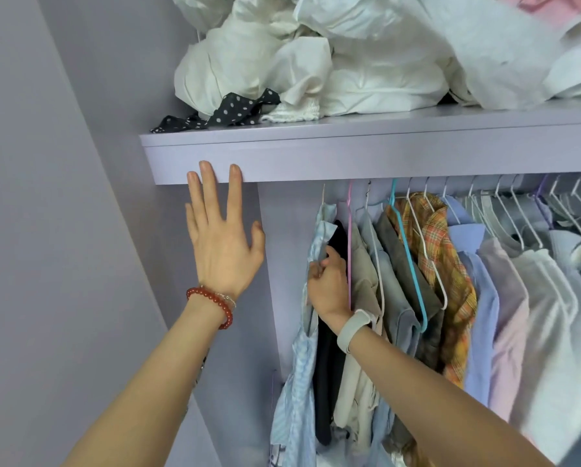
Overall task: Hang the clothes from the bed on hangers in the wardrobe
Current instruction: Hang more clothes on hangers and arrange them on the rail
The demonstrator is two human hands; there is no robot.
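Note:
A light blue striped garment (299,382) hangs at the left end of the wardrobe rail on a white hanger. My right hand (328,284) pinches its upper edge near the shoulder, fingers curled round the fabric. My left hand (220,237) is raised with straight, spread fingers, and its fingertips touch the front edge of the lilac shelf (350,156). A black garment (329,365) hangs just right of the striped one, then a pink hanger (350,251), beige and grey clothes, and a plaid shirt (444,264) by a teal hanger (414,278).
A pile of white bedding (333,62) and a black polka-dot cloth (235,111) lie on the shelf. Several empty white hangers (518,210) and pale shirts fill the rail to the right. The wardrobe's lilac side panel (80,197) stands at left.

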